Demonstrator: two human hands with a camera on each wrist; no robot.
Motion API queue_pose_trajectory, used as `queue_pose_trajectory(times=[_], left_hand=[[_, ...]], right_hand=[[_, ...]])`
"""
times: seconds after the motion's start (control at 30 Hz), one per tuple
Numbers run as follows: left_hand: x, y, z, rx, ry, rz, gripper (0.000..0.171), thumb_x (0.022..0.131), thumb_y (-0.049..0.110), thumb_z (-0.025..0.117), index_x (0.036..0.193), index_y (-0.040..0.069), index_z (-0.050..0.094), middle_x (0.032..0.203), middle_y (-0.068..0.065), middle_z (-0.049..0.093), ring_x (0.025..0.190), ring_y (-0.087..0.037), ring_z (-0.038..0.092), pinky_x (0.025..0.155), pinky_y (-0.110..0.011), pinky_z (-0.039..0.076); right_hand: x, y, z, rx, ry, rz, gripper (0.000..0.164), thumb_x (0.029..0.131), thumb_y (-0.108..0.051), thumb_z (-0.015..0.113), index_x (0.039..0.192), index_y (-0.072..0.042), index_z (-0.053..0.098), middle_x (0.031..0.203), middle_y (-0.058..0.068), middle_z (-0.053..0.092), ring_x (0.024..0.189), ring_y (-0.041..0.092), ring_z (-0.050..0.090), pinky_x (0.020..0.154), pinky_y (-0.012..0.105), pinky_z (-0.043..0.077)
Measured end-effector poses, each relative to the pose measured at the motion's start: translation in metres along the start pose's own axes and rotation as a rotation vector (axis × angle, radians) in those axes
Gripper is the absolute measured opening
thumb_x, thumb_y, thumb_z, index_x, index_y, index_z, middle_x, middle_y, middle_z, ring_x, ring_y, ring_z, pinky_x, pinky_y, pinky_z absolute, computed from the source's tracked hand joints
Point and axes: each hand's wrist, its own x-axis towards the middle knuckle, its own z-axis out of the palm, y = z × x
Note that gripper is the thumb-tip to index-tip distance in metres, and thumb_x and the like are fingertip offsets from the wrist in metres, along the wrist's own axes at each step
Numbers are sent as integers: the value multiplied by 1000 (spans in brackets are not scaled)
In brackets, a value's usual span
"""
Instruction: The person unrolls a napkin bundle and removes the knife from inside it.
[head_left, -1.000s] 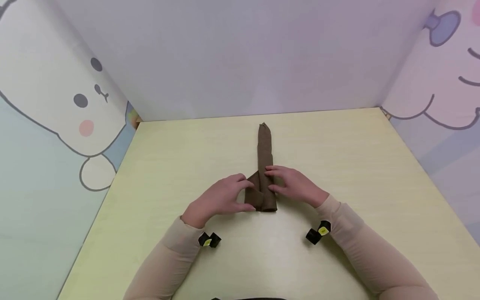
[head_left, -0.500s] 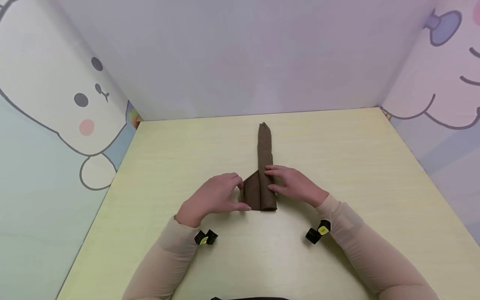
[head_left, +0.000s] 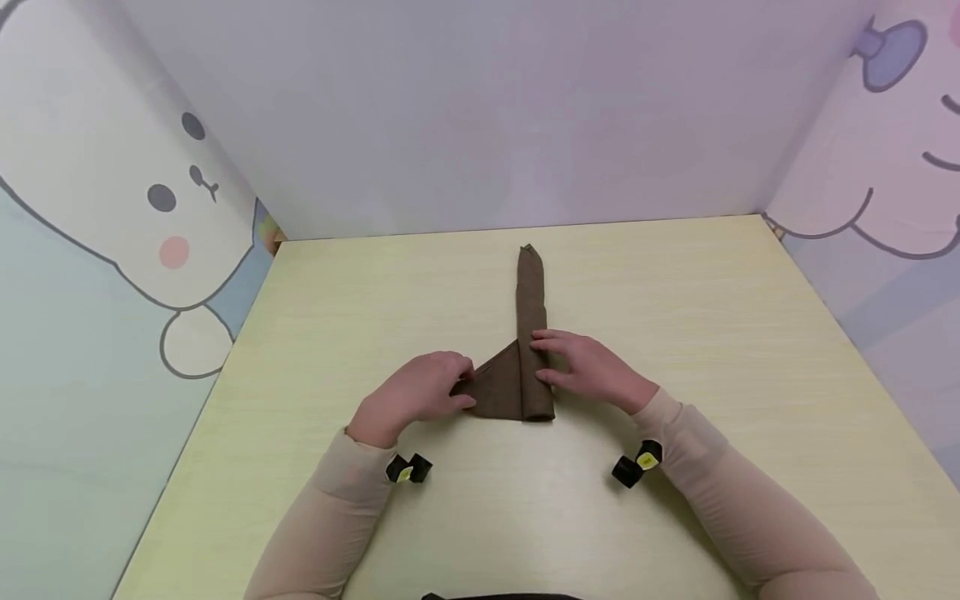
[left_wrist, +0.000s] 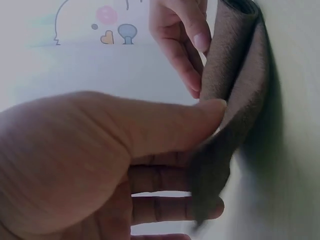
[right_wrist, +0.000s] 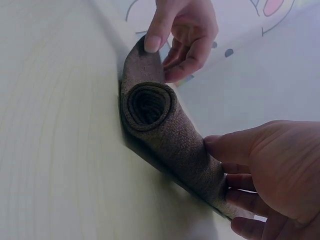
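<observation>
A brown cloth (head_left: 530, 304) lies on the table, rolled into a long tube that points away from me. Its near left part spreads out as a flat triangular flap (head_left: 498, 390). My left hand (head_left: 420, 387) pinches the outer corner of this flap, thumb on one face and fingers behind it, as the left wrist view shows. On the right side of the roll, the fingertips and thumb of my right hand (head_left: 592, 371) rest against the cloth. The right wrist view shows the spiral end of the roll (right_wrist: 150, 107) facing the near side.
The pale wood table (head_left: 675, 292) meets a plain wall (head_left: 480, 117) at the back. Cartoon-printed panels (head_left: 202, 200) flank it left and right. A small black camera mount (head_left: 637, 464) sits at each wrist.
My left hand has moved left, drawing the flap out from the roll so that it spreads wider and flatter. The right hand has stayed on the roll.
</observation>
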Motion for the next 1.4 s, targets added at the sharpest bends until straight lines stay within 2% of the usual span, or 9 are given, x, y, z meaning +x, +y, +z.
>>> queue_pose_trajectory(times=[0.2, 0.3, 0.4, 0.5, 0.57, 0.83, 1.07, 1.23, 1.4], left_hand=[[10, -9, 10, 86, 6, 57, 32, 85, 21, 74, 114, 10, 66, 106, -1, 61, 96, -15, 56, 86, -33, 46], [13, -12, 16, 138, 26, 97, 42, 86, 23, 74, 125, 11, 63, 122, -4, 58, 113, -20, 53, 95, -37, 43], [16, -12, 20, 148, 36, 124, 55, 90, 31, 69, 140, 13, 52, 145, -6, 44, 135, -26, 38, 104, -49, 35], [17, -10, 23, 149, 22, 130, 65, 94, 42, 60, 149, 17, 38, 157, -1, 25, 145, -25, 18, 106, -61, 25], [17, -9, 24, 146, 4, 123, 68, 94, 47, 57, 151, 19, 34, 159, 2, 21, 146, -24, 13, 106, -64, 22], [17, -8, 28, 135, -57, 66, 73, 92, 54, 57, 152, 19, 32, 158, 5, 23, 146, -21, 12, 105, -66, 20], [19, -9, 32, 148, -61, 45, 76, 92, 56, 55, 153, 20, 29, 158, 7, 21, 147, -19, 11, 105, -66, 20], [20, -9, 34, 173, -51, 30, 77, 91, 58, 55, 153, 19, 30, 159, 6, 20, 147, -20, 10, 106, -65, 19], [19, -8, 34, 194, -52, 24, 78, 90, 59, 55, 152, 18, 31, 159, 6, 21, 147, -19, 11, 106, -65, 20]], right_hand=[[-1, 0, -1, 19, 8, -3, 49, 90, -24, 70, 132, -3, 58, 144, 11, 47, 133, 30, 43, 105, 45, 37], [0, -1, -1, 13, 8, -9, 48, 90, -25, 70, 131, -3, 58, 143, 11, 48, 132, 29, 44, 104, 45, 37], [0, -1, -2, 4, 7, -5, 47, 90, -25, 70, 130, -3, 59, 143, 11, 49, 131, 29, 45, 104, 44, 38], [0, -2, -1, -7, 4, 8, 47, 90, -26, 70, 130, -4, 60, 143, 10, 49, 132, 27, 45, 105, 43, 37], [0, -3, -1, -12, 4, 13, 47, 90, -26, 69, 130, -4, 60, 143, 10, 49, 132, 27, 44, 105, 43, 37], [0, -5, 0, -15, 11, -1, 48, 91, -26, 69, 131, -2, 58, 142, 12, 49, 132, 28, 44, 105, 44, 37], [3, -8, 0, -28, 29, 8, 49, 91, -29, 67, 131, -1, 58, 141, 14, 49, 132, 28, 44, 105, 43, 37], [12, -19, 3, -31, 29, 43, 59, 92, -36, 66, 135, 2, 52, 146, 15, 42, 136, 29, 37, 108, 43, 33], [21, -29, 11, -70, -7, 61, 73, 91, -43, 64, 143, 3, 42, 153, 14, 30, 143, 30, 23, 111, 47, 27]])
